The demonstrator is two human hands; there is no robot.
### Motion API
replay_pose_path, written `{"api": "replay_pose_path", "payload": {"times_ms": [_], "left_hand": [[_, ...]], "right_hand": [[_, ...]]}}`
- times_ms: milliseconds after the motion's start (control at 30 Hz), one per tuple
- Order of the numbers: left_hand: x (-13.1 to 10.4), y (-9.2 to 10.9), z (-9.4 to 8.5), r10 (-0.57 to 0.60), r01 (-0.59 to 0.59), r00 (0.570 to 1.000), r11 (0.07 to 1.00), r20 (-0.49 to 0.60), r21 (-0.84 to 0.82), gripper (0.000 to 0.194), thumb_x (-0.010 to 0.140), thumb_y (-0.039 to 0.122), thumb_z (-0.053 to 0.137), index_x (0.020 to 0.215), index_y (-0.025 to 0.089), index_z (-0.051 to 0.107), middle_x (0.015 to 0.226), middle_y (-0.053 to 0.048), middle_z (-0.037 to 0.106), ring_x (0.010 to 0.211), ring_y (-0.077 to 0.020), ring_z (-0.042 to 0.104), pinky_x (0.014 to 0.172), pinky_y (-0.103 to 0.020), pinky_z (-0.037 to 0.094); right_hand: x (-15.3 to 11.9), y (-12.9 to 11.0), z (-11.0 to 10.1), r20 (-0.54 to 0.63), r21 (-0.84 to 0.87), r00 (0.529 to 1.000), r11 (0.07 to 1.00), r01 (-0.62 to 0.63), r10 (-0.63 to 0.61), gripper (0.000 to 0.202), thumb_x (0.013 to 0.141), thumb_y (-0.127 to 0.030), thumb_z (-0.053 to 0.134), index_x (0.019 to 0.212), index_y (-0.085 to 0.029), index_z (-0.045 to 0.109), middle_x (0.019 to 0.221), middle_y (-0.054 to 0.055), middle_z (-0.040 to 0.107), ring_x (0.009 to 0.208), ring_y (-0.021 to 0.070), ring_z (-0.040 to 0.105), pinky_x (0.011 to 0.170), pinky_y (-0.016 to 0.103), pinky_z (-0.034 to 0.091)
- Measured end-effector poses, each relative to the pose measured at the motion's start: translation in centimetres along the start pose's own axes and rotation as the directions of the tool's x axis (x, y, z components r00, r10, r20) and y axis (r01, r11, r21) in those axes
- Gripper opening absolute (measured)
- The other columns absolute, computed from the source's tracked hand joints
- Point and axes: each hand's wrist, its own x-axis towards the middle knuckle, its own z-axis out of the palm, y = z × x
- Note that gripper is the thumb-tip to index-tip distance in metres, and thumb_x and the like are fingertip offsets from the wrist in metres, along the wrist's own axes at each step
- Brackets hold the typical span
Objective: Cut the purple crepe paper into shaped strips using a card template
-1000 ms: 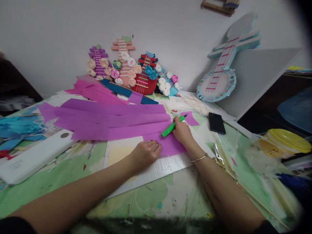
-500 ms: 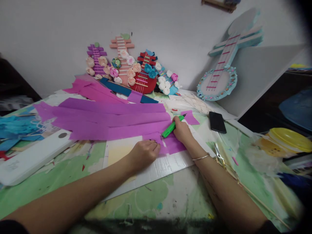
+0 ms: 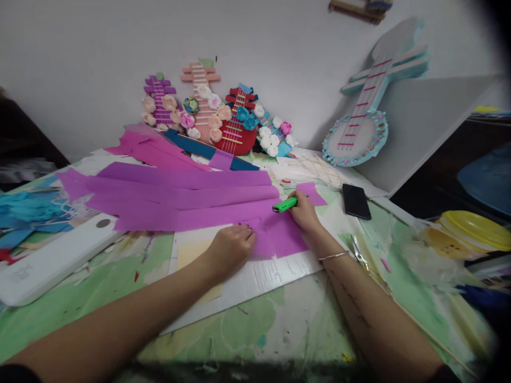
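Observation:
My right hand (image 3: 305, 213) is closed around a green utility knife (image 3: 285, 204), held just above the purple paper with its tip pointing left. Curled fingers of my left hand (image 3: 233, 247) rest at the edge of a small piece of purple paper (image 3: 261, 239), pressing it onto the board; the fingertips are partly hidden. Long sheets of purple paper (image 3: 179, 197) lie layered behind both hands. Beneath the small piece is a silvery-white board (image 3: 275, 274) with a pale yellow patch (image 3: 195, 247) on its left side.
Scissors (image 3: 358, 250) and a black flat device (image 3: 356, 201) lie to the right, near a yellow-lidded tub (image 3: 475, 229). A long white device (image 3: 59, 260) lies left. Decorated paper instruments (image 3: 235, 127) lean against the wall, with a larger pale-blue one (image 3: 357, 127) farther right.
The green knife has lifted off the paper and moved slightly right and up, turning more level. My left hand has slid a little left, staying on the paper.

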Motion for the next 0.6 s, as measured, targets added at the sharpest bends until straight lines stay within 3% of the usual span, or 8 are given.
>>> {"api": "replay_pose_path", "payload": {"times_ms": [267,433,600], "left_hand": [[-0.4,-0.6,0.0,-0.154,0.152,0.988,0.971,0.004,-0.184,0.025,0.078,0.0,0.05,0.09,0.012,0.069,0.081,-0.009,0.073,0.071,-0.0201,0.069,0.066,-0.032,0.057],[-0.1,-1.9,-0.4,-0.342,0.325,0.94,0.883,0.01,-0.34,0.038,0.073,0.001,0.051,0.1,0.015,0.073,0.092,-0.007,0.075,0.078,-0.021,0.071,0.071,-0.032,0.055],[0.5,-2.8,-1.0,-0.45,0.429,0.89,0.766,0.077,-0.478,0.017,0.081,0.019,0.06,0.082,0.017,0.077,0.071,-0.001,0.074,0.059,-0.0156,0.066,0.053,-0.022,0.048]], "right_hand": [[-0.2,-0.4,0.1,0.028,0.011,0.999,0.999,0.043,-0.043,0.036,0.059,-0.008,0.045,0.091,-0.023,0.053,0.067,0.0,0.056,0.064,0.0218,0.054,0.059,0.028,0.034],[-0.2,-0.4,0.1,0.033,0.002,0.999,0.999,0.04,-0.04,0.035,0.061,-0.008,0.046,0.092,-0.023,0.053,0.066,0.0,0.055,0.063,0.0217,0.053,0.058,0.028,0.033],[-0.3,-0.6,0.2,0.05,-0.01,0.998,0.999,0.041,-0.041,0.037,0.061,-0.006,0.046,0.093,-0.023,0.053,0.064,-0.001,0.054,0.062,0.0213,0.053,0.057,0.027,0.031]]}}
